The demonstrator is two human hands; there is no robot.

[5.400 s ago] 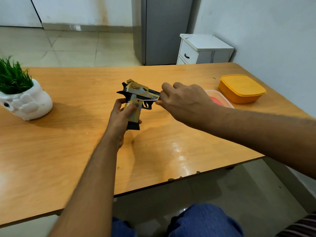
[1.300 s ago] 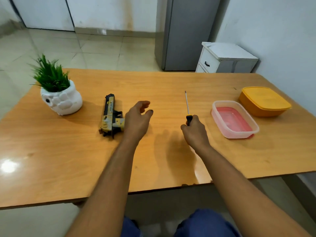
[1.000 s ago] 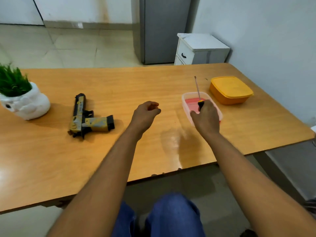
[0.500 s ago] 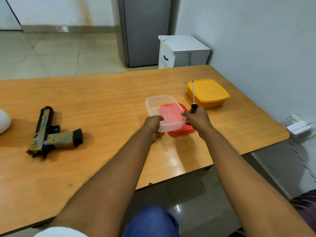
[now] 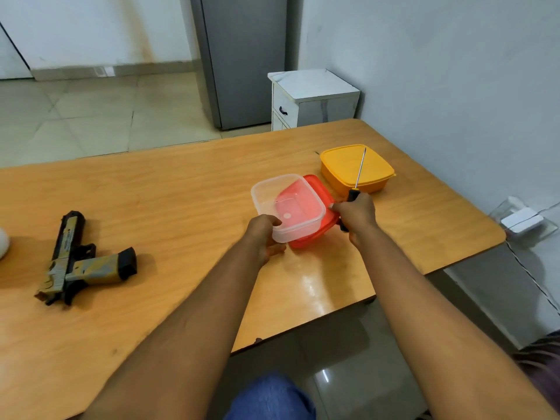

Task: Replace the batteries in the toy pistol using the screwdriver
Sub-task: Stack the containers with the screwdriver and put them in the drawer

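Head view showed my left hand (image 5: 263, 234) with fingers pinching the clear container (image 5: 288, 207), my right hand (image 5: 356, 215) closed around the screwdriver (image 5: 357, 180) while touching the red lid (image 5: 318, 192); the toy pistol (image 5: 81, 262) lay well apart on the worktop (image 5: 181, 183).

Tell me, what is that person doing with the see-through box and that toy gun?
A person sits at a wooden table. Their left hand grips the near rim of a clear plastic box, which sits partly over its red lid. Their right hand holds a screwdriver pointing away, while touching the box and lid too. The toy pistol lies untouched off to the left. A closed orange box sits behind.
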